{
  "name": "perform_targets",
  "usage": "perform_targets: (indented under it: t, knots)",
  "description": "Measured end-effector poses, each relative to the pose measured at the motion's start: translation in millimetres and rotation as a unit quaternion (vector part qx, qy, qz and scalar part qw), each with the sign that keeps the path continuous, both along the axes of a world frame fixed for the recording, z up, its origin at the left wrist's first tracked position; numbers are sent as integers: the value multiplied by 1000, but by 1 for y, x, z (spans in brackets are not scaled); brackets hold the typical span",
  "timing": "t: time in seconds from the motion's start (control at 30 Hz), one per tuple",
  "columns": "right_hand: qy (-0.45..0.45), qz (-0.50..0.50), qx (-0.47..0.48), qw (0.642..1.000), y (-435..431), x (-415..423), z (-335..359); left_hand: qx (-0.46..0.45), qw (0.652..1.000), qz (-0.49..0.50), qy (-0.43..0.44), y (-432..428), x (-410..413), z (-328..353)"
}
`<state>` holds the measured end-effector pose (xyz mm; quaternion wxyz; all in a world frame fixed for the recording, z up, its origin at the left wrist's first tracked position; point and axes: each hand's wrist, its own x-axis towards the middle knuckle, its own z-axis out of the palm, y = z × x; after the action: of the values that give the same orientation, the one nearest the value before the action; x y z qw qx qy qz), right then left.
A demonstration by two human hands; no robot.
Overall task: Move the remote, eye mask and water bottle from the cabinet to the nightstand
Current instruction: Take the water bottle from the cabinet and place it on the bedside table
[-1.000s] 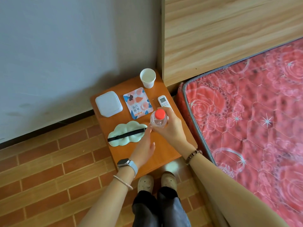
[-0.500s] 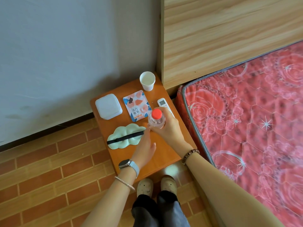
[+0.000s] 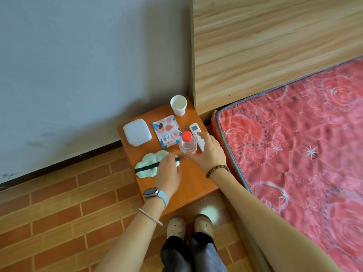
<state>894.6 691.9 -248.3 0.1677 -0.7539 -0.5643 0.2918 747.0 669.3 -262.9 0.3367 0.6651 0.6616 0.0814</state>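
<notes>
Little free wood on the nightstand (image 3: pixel 196 183), only at front. Clear red-capped water bottle (image 3: pixel 187 146) stands upright; right hand (image 3: pixel 212 154) spread beside it, left hand (image 3: pixel 169 171) on eye mask (image 3: pixel 149 160), grip unclear.

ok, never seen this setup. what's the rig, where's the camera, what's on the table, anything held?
No robot: a person's two bare hands, filmed by one wide-angle head-worn camera looking down. On the wooden nightstand beside a red mattress: a paper cup, white box, patterned packet, remote, upright red-capped water bottle and green eye mask. The right hand is open, fingers spread over the remote's near end, beside the bottle. The left hand covers the eye mask's right end; whether it grips it is unclear.
</notes>
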Motion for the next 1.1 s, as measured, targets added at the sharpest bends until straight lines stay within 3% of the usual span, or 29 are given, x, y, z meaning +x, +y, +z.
perform_targets:
  t: [0.2, 0.43, 0.57, 0.93, 1.1]
  knots:
    - [-98, 1, 4, 995, -36, 20, 72, 113, 989, -46, 79, -13, -19, 83]
    - [-148, 45, -54, 987, -67, 33, 142, 156, 961, -143, 177, -19, -43, 154]
    - [-176, 85, -137, 971, -90, 34, 169, 155, 934, -234, 220, -19, -57, 170]
    - [-176, -130, -156, 963, -189, 1, 210, 204, 872, -418, 150, -13, -71, 196]
    - [-156, -241, -139, 948, -244, -10, 229, 249, 811, -505, 156, -20, -46, 208]
